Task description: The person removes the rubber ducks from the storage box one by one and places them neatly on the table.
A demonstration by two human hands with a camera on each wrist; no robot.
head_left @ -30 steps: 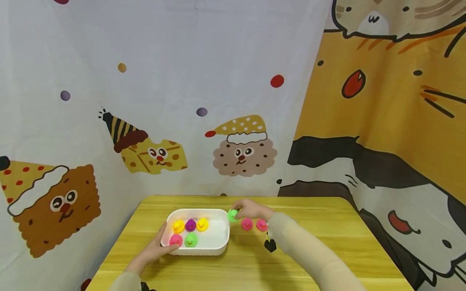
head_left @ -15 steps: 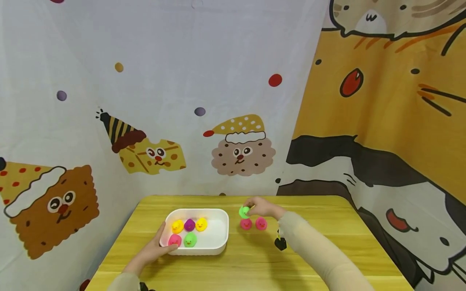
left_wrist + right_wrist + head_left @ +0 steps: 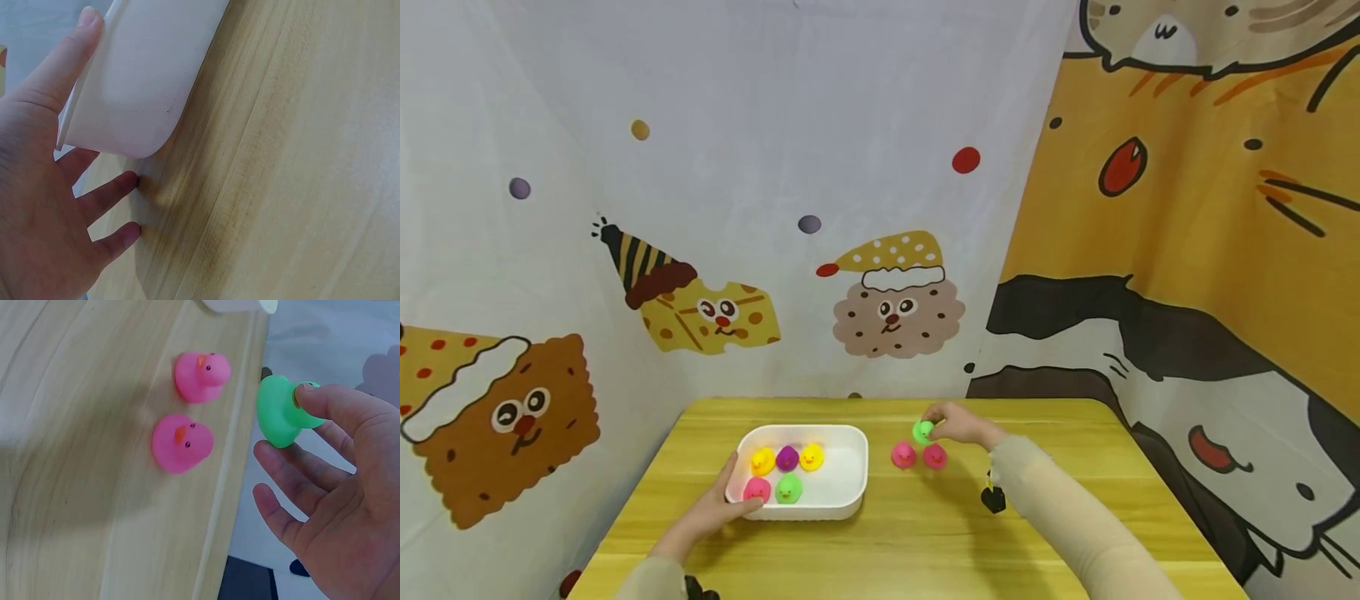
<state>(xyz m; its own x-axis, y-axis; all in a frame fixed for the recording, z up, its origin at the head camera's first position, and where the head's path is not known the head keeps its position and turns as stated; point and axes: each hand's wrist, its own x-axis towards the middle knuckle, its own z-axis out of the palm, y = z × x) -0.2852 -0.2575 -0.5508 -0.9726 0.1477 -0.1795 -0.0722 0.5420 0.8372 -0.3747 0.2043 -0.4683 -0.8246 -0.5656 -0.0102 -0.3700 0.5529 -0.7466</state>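
Note:
My right hand pinches a green rubber duck between thumb and fingers. In the right wrist view the duck is tipped on its side, held above the table. Two pink rubber ducks, one at the left and one at the right, sit side by side on the table just in front of it. My left hand grips the left end of a white plastic tub, thumb along its rim. Inside stand two yellow ducks, a purple one, a pink one and another green duck.
The wooden table carries the tub left of centre and the pink ducks to its right. Behind the table's back edge hangs a white cloth printed with cartoon figures. A cartoon cat cloth hangs at the right.
My right hand has carried the green duck away from the tub's right edge, rightward and back past the two pink ducks. My left hand has stayed on the tub.

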